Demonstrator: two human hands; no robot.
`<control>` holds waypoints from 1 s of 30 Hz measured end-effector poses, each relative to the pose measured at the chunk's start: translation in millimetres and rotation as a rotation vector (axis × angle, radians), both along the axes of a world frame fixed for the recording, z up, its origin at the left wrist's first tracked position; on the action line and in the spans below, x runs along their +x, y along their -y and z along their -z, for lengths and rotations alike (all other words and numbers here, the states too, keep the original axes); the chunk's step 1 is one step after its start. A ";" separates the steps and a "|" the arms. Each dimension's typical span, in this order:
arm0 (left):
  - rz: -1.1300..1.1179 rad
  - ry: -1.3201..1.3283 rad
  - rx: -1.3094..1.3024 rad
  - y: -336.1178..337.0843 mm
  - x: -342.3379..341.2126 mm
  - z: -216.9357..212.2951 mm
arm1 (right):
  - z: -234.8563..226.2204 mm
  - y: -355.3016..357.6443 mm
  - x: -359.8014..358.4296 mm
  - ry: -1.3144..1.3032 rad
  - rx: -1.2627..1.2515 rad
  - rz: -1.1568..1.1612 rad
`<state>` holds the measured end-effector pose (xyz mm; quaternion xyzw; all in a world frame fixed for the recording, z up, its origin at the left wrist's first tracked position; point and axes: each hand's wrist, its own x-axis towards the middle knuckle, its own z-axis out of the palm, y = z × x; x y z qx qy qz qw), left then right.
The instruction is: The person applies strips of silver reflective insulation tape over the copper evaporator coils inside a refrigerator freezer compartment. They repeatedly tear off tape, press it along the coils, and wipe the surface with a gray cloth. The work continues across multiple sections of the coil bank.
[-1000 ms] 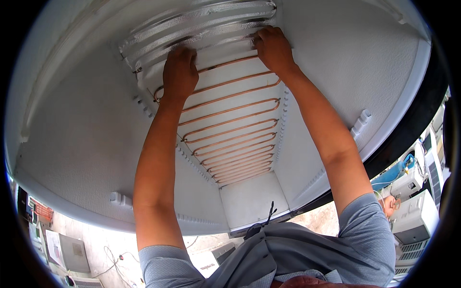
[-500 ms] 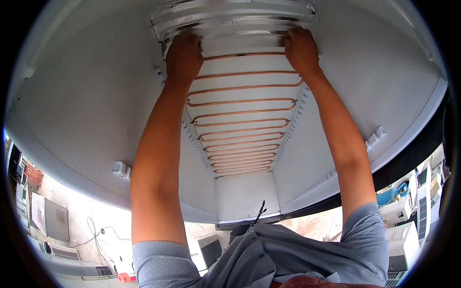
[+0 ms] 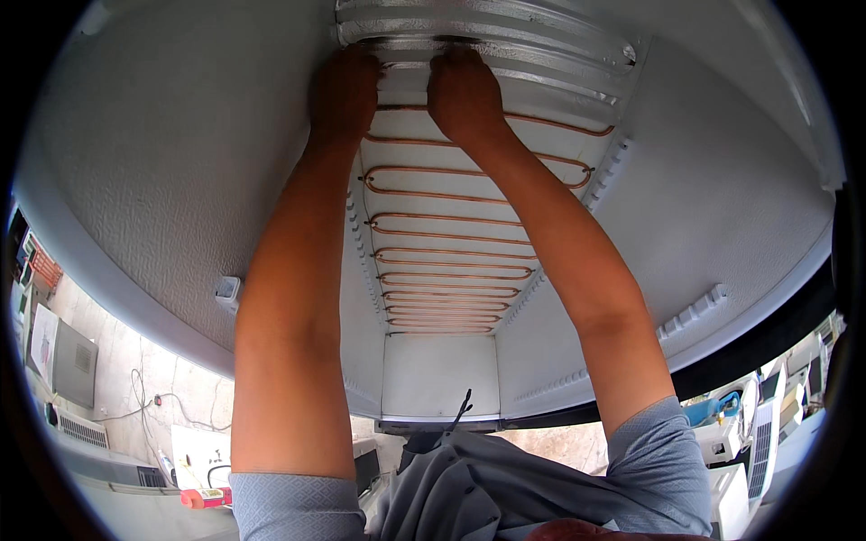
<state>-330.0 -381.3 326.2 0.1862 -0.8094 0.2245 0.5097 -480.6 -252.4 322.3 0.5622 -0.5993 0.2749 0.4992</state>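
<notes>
I look into a white refrigerator cabinet. Copper tubing snakes across its back panel. At the far end sits a silver ribbed evaporator plate. My left hand grips the plate's lower edge on the left. My right hand grips the same edge just to the right of it. Both arms reach straight in from below.
Ribbed shelf rails line the cabinet's side walls. A black wire hangs at the cabinet's near edge. Outside, on the paved ground, stand a grey box at left and white appliance units at right.
My right hand has slid left along the plate's edge, close to my left hand. The view has shifted, so the plate sits higher and further right.
</notes>
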 end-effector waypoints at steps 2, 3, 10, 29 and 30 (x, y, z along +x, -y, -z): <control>-0.030 -0.008 0.064 -5.6 -3.9 -2.3 | 0.3 16.4 19.0 0.016 0.013 -0.019; -0.040 -0.007 0.090 -10.1 -5.6 -4.1 | 0.4 24.5 26.9 0.027 0.031 -0.042; -0.068 -0.018 0.044 -1.4 -4.1 0.6 | -8.4 16.3 36.5 0.179 0.078 0.009; -0.114 0.076 -0.005 -1.4 -4.1 -3.9 | 0.9 -179.2 -158.2 0.336 -0.082 0.392; -0.115 0.075 -0.018 1.9 -3.3 -2.5 | 0.4 -178.4 -159.4 0.305 -0.099 0.385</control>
